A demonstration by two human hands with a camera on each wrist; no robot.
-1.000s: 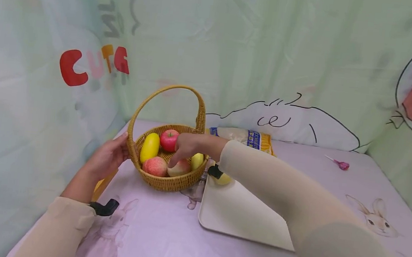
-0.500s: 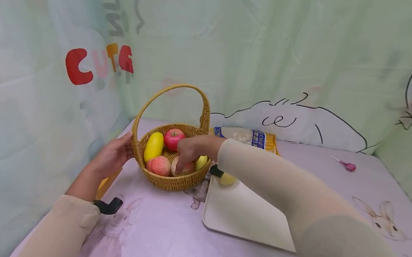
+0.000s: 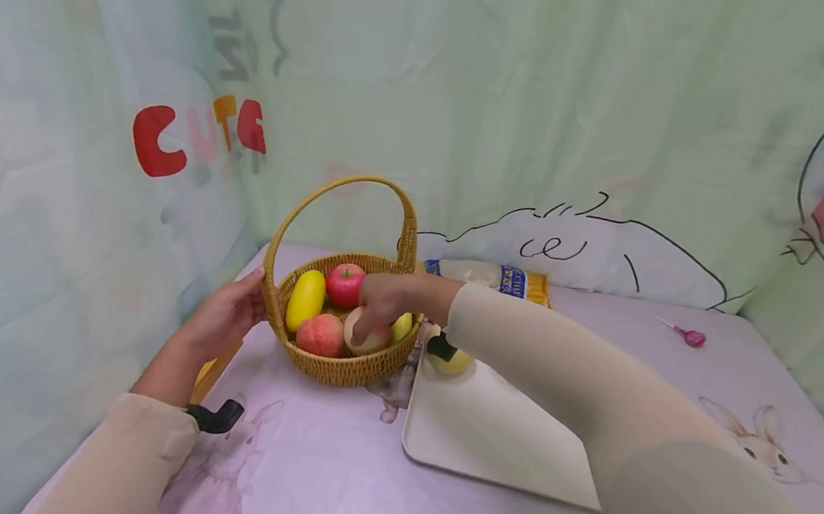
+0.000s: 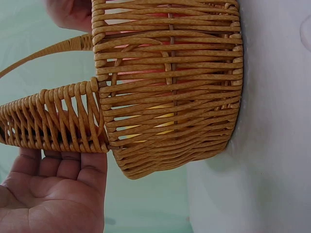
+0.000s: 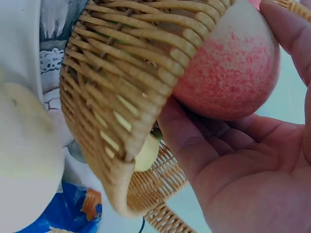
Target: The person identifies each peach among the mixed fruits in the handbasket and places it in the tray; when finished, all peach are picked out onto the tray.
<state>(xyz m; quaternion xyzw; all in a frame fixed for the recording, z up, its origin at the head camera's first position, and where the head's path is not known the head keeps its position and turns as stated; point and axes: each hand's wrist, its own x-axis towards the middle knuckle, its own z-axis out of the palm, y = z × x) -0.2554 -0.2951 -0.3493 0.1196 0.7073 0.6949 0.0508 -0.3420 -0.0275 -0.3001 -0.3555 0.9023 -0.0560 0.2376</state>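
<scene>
Pale green printed curtains [image 3: 517, 117] are hung behind a lilac-covered table [image 3: 313, 481]. Just left of centre in the head view, the right hand [image 3: 384, 294] is positioned at the front right of a wicker basket [image 3: 343, 373]. Its thumb and fingers are clasped around a pink-and-cream peach [image 5: 228, 73], which is located just inside the rim; whether its weight is borne by the basket cannot be told.

The peach is judged to be light, firm and probably artificial, with a matt surface unlikely to slip. Hold is best taken around its widest part, with fingers beneath and thumb opposite. The basket is judged light and slightly springy, so it is best steadied at the foot of the handle [image 4: 53, 116]. At that point, left of the basket, the left hand [image 3: 225, 313] is engaged, its fingers hooked behind the weave.

Beside the held fruit, a second peach [image 3: 321, 335], a yellow oblong fruit [image 3: 306, 294] and a red apple [image 3: 345, 285] are contained. Further right, a pale yellow fruit [image 3: 455, 364] is set on a white tray [image 3: 506, 434]. A printed bag [image 3: 481, 274] is laid behind, and a lollipop [image 3: 692, 337] is placed well apart at right.
</scene>
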